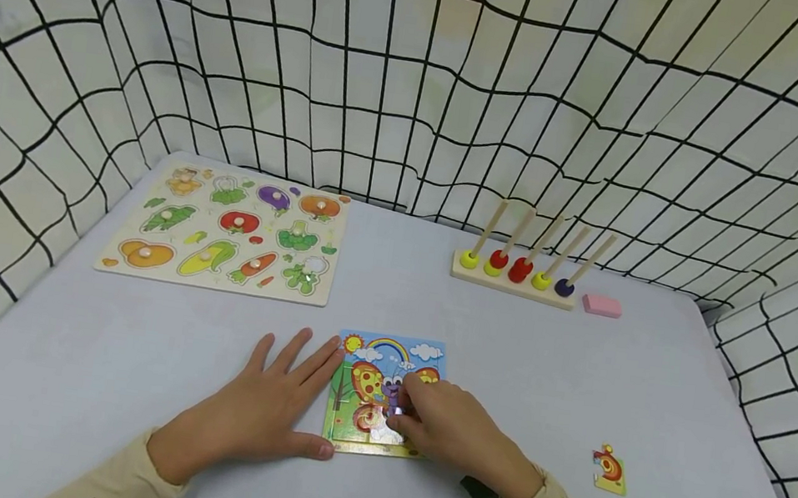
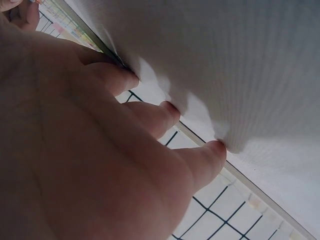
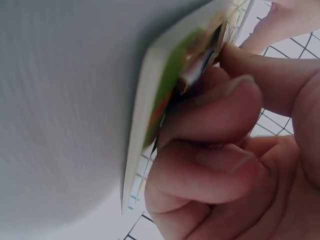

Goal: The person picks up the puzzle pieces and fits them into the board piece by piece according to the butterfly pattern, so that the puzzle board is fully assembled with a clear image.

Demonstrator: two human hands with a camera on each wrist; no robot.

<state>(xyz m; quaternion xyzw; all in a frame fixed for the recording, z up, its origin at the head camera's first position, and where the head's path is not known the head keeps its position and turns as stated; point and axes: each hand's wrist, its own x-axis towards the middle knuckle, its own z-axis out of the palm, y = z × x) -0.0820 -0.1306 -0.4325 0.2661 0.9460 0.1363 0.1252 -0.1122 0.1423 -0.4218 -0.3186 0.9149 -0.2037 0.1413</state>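
Note:
A small picture puzzle (image 1: 378,451) with a butterfly, a rainbow and a sun lies flat in front of me. My left hand (image 1: 273,401) rests palm down with fingers spread, its thumb and a finger touching the puzzle's left edge. Over the lower middle of the picture, my right hand (image 1: 455,425) pinches a puzzle piece (image 1: 386,428) between thumb and curled fingers. Its fingers hide much of the picture's right half. In the right wrist view the curled fingers (image 3: 215,115) sit against the puzzle's face. A loose puzzle piece (image 1: 610,470) with an orange-red spiral lies to the right.
A wooden vegetable peg board (image 1: 212,286) lies at the back left. At the back right stands a bead stacker (image 1: 515,288) with several upright pegs, beside a pink block (image 1: 602,306). Black netting (image 1: 424,59) walls the table's back and sides.

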